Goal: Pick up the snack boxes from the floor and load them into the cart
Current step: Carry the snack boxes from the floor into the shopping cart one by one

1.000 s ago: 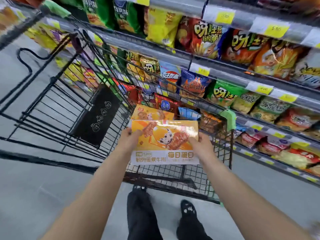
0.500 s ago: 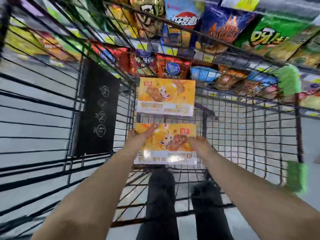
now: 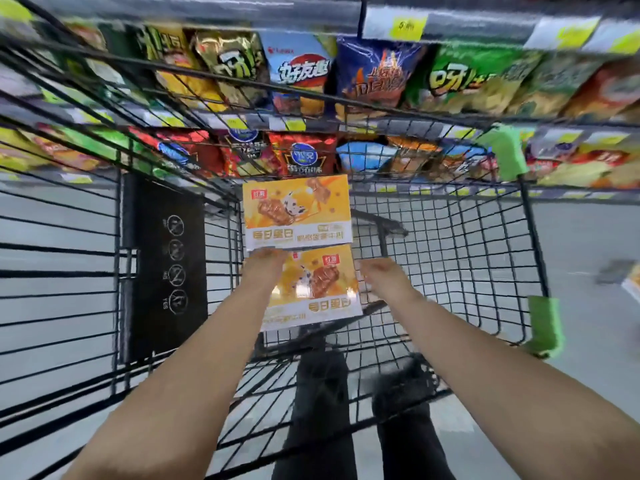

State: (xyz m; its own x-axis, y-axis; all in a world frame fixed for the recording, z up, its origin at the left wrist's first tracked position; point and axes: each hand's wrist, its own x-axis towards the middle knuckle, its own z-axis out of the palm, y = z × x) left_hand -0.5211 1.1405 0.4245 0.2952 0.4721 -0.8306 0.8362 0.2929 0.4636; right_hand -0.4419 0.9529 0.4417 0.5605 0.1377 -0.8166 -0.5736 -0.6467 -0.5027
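Two orange snack boxes are inside the black wire cart (image 3: 535, 244). The far snack box (image 3: 298, 211) lies flat on the cart's mesh bottom. The near snack box (image 3: 315, 289) sits just in front of it, almost touching its edge and slightly tilted. My left hand (image 3: 265, 268) grips the near box at its upper left corner. At the box's right edge my right hand (image 3: 377, 275) has its fingers on the side. Both forearms reach down into the basket.
A black sign panel (image 3: 169, 268) hangs on the cart's left wall. Green bumpers (image 3: 542, 323) cap its right corners. Shelves of chip bags (image 3: 381, 74) stand beyond the cart. A blurred box (image 3: 632, 285) lies on the grey floor at far right. My black-trousered legs show through the mesh.
My hands carried the near box over the cart's rim and lowered it into the basket, close to the first box. The view tilted down into the cart.
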